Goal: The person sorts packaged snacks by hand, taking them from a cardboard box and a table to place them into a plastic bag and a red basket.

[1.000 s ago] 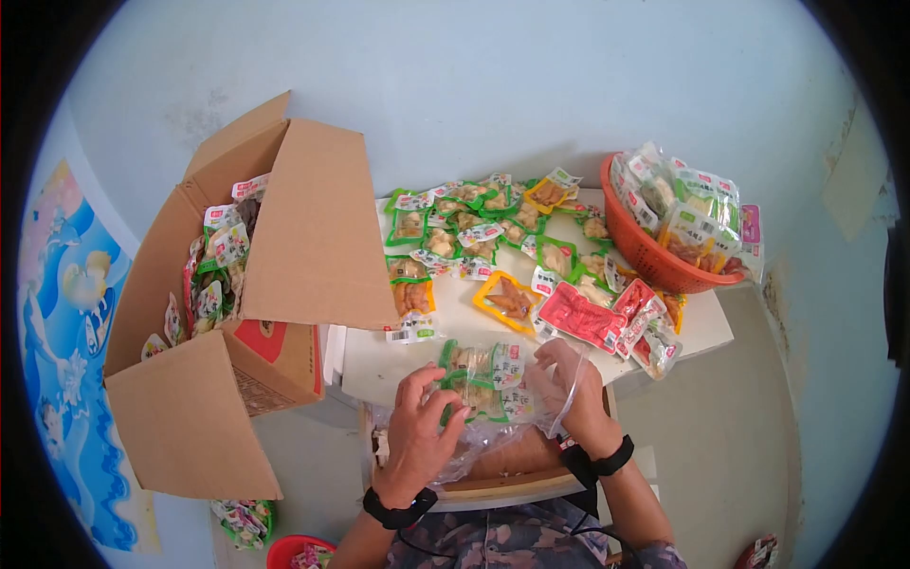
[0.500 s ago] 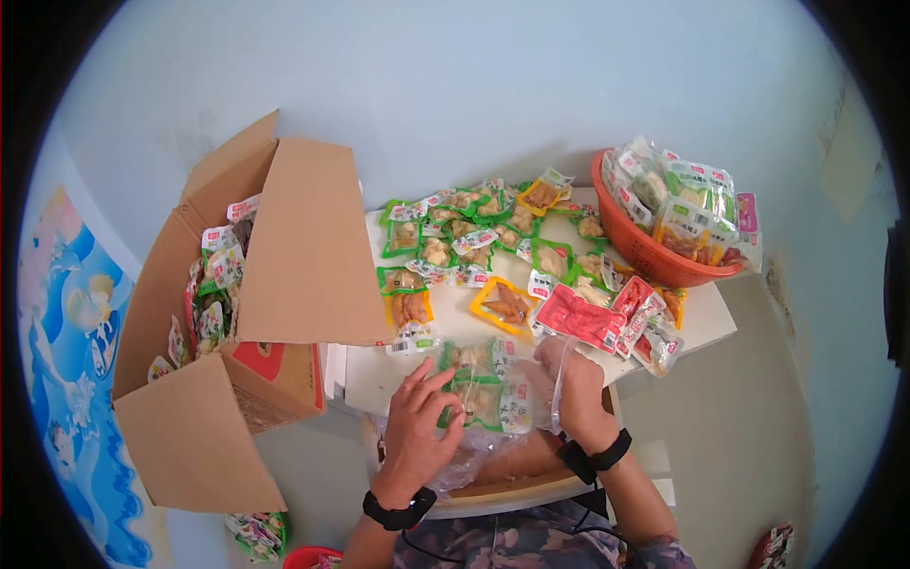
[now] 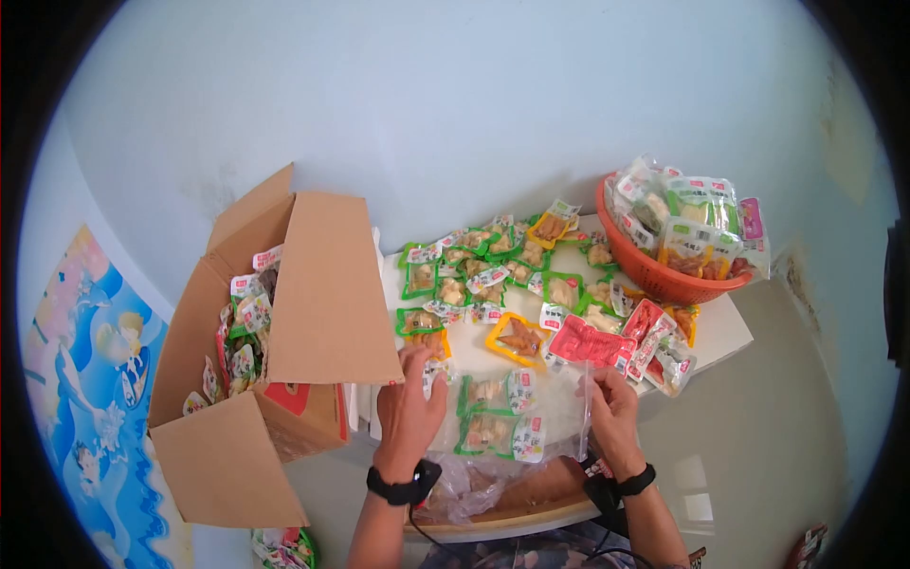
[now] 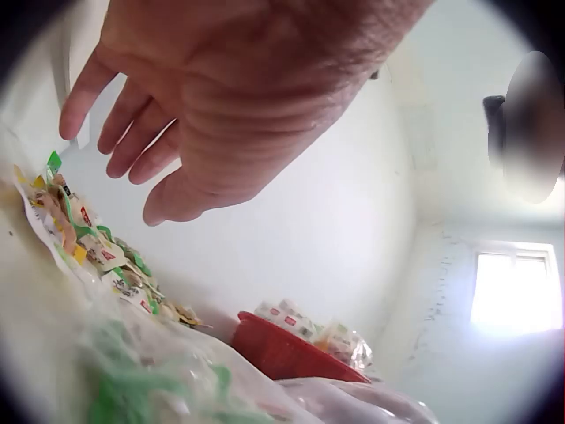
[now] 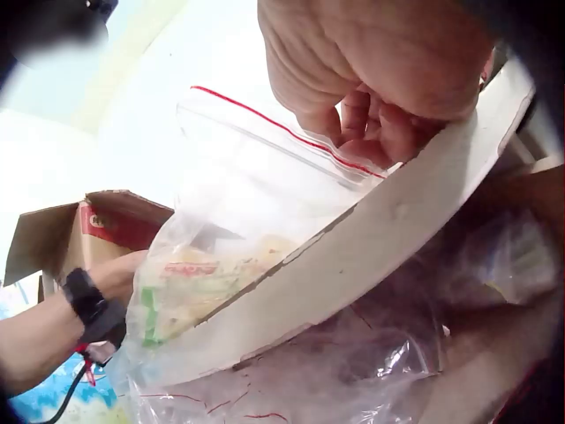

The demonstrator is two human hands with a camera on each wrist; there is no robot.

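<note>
In the head view a clear zip bag (image 3: 567, 408) lies at the table's front edge with two green-edged food packets (image 3: 488, 433) inside, one above the other. My right hand (image 3: 614, 417) pinches the bag's open-end edge at its right; the right wrist view shows that hand (image 5: 371, 71) with curled fingers at the red zip line. My left hand (image 3: 409, 410) is left of the packets, and the left wrist view shows it (image 4: 221, 97) with fingers extended, holding nothing, above the bag (image 4: 177, 371).
An open cardboard box (image 3: 327, 294) of packets stands at the left. Green, yellow and red packets (image 3: 588, 343) are spread across the white table (image 3: 469, 346). An orange basket (image 3: 654, 278) full of packets is at the back right. Plastic bags (image 3: 469, 488) lie below the table edge.
My left hand has moved off the packets to the left. My right hand has come out from the bag's mouth area to its right edge. The head view has shifted.
</note>
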